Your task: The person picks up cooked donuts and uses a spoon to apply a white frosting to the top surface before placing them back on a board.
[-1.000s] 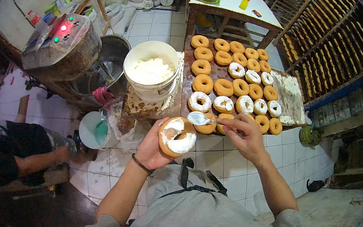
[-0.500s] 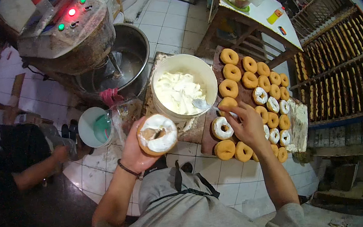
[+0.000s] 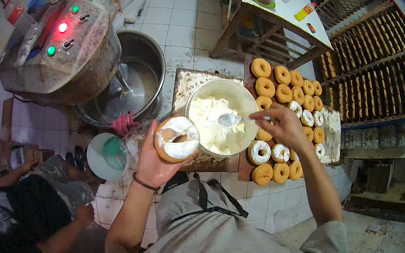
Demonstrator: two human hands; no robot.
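My left hand (image 3: 147, 158) holds up a ring doughnut (image 3: 181, 151), its face spread with white cream except for a bare patch beside the hole. In my right hand (image 3: 283, 124) is a metal spoon (image 3: 229, 119), pinched by its handle, with its bowl over the white bucket (image 3: 245, 93). Thick pale cream (image 3: 210, 131) fills the lower part of that bucket. To its right, rows of doughnuts (image 3: 264, 87) lie on a board, some plain and some topped with white, such as the coated one (image 3: 260, 159) just below my right hand.
A mixer (image 3: 54, 69) with lit lamps and a metal bowl (image 3: 151, 97) stands at the far left. Below it is a white pail (image 3: 97, 164). A person (image 3: 47, 221) is close on my left. White table (image 3: 289, 9) and loaded racks (image 3: 380, 89) stand right.
The spoon and my right hand have moved from the bucket's right edge to farther over the cream. My left hand still holds the doughnut. The view has shifted slightly.
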